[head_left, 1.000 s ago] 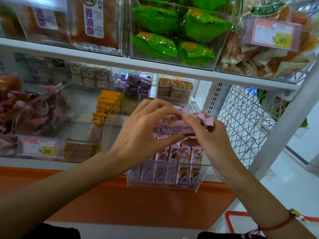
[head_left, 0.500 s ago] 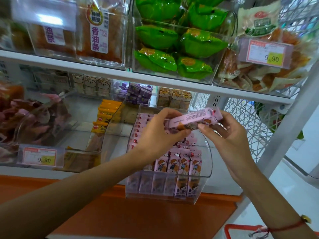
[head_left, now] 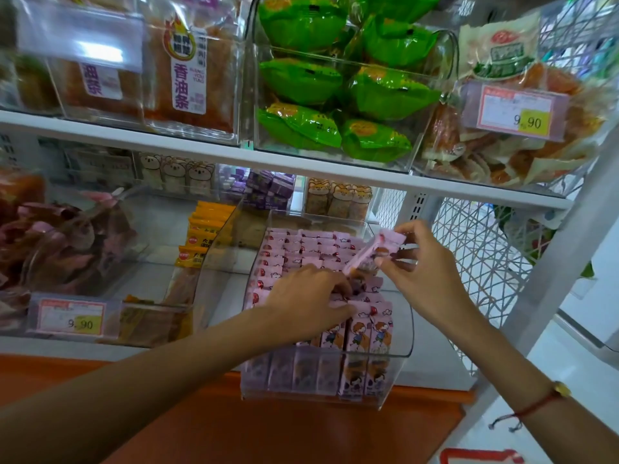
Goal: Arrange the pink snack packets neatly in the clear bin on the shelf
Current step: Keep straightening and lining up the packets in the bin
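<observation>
A clear bin (head_left: 403,333) on the lower shelf holds rows of upright pink snack packets (head_left: 294,249) with cartoon figures. My right hand (head_left: 422,272) pinches one pink packet (head_left: 375,251) by its upper end and holds it tilted over the bin's right side. My left hand (head_left: 308,296) reaches into the bin, its fingers down among the standing packets near the front; whether they grasp one is hidden.
To the left stand a clear bin of yellow packets (head_left: 204,236) and one of dark pink bags (head_left: 50,242). The upper shelf carries green packets (head_left: 335,95) and orange snacks (head_left: 522,142). A white wire mesh panel (head_left: 479,249) closes the right side. Price tags read 9.90.
The packet, held level by both hands above the bin, now hangs tilted from my right hand alone. My left hand has dropped into the bin among the standing packets.
</observation>
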`<state>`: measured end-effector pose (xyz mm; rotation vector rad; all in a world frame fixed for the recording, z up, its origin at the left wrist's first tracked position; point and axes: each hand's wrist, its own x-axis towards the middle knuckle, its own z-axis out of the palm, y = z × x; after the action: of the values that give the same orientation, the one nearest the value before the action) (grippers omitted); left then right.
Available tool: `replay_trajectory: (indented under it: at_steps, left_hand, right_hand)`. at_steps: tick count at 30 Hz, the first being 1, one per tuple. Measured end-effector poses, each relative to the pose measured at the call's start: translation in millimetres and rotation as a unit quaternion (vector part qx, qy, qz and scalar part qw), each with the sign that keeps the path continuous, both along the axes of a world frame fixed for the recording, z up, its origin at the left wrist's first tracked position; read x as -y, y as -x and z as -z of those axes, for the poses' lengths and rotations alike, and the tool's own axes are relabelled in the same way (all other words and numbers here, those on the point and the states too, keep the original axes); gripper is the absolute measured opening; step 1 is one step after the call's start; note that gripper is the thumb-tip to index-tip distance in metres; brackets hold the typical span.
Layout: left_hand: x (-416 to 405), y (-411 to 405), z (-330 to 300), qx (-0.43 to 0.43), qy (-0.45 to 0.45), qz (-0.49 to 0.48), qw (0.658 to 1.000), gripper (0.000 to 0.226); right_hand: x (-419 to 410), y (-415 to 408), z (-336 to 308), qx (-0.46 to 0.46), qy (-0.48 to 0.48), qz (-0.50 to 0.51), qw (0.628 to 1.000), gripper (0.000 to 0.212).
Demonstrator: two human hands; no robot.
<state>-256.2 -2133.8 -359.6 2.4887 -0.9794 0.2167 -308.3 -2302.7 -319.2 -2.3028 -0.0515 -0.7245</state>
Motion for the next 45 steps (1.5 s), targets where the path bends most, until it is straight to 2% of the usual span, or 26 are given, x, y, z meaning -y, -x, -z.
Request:
replay_trajectory:
  at_steps: [3,8,10,12,14,16,18,20,22,24,34,36,39,42,45]
  left_hand:
    - [-5,-1,3,-0.012,0.032,0.003,0.999,0.038]
    - [-7,4,5,-0.012,0.049,0.017,0.999,0.036]
    - [-9,6,3,0.001,0.064,0.018,0.998,0.033]
    - [-16,9,-4,0.055,0.071,0.011,0.996,0.032]
    - [-34,12,-12,0.132,0.090,-0.008,0.987,0.036]
    - [-57,13,-15,0.161,0.124,-0.049,0.978,0.048]
    - [-79,15,-7,0.110,0.171,-0.108,0.973,0.062]
    - [-92,18,5,-0.006,0.201,-0.157,0.967,0.065]
    - [-96,19,14,-0.094,0.227,-0.146,0.958,0.052]
    - [-96,18,17,-0.117,0.243,-0.127,0.955,0.037]
    - [-94,18,13,-0.080,0.219,-0.137,0.963,0.027]
    - [-93,17,12,-0.079,0.206,-0.168,0.961,0.036]
    - [-89,19,2,-0.051,0.242,-0.184,0.951,0.057]
    - [-75,24,-20,0.014,0.298,-0.122,0.947,0.051]
    - [-51,33,-34,0.012,0.279,-0.048,0.959,0.056]
  right_hand:
    - [-4,-8,-5,-0.041,0.134,-0.017,0.990,0.029]
    - [-4,-19,-9,-0.101,0.254,-0.040,0.961,0.017]
    - [-3,-24,-3,-0.129,0.341,-0.031,0.931,0.017]
    - [-3,-26,4,-0.167,0.405,-0.042,0.898,0.024]
    - [-1,-24,9,-0.153,0.391,-0.031,0.907,0.029]
    - [2,-18,11,-0.081,0.368,-0.014,0.926,0.026]
    - [3,-13,12,-0.045,0.375,-0.011,0.926,0.023]
    - [1,-10,12,-0.058,0.391,-0.019,0.918,0.029]
    - [-1,-11,13,-0.073,0.405,-0.017,0.911,0.028]
    - [-3,-12,15,-0.070,0.407,-0.008,0.911,0.024]
    - [-16,-13,25,-0.040,0.388,0.017,0.921,0.015]
    - [-16,-11,26,-0.023,0.386,0.023,0.922,0.015]
    - [-16,-8,23,0.042,0.351,0.050,0.934,0.016]
    - [-18,3,11,0.136,0.264,0.071,0.952,0.013]
    - [-22,12,0,0.211,0.186,0.078,0.956,0.012]
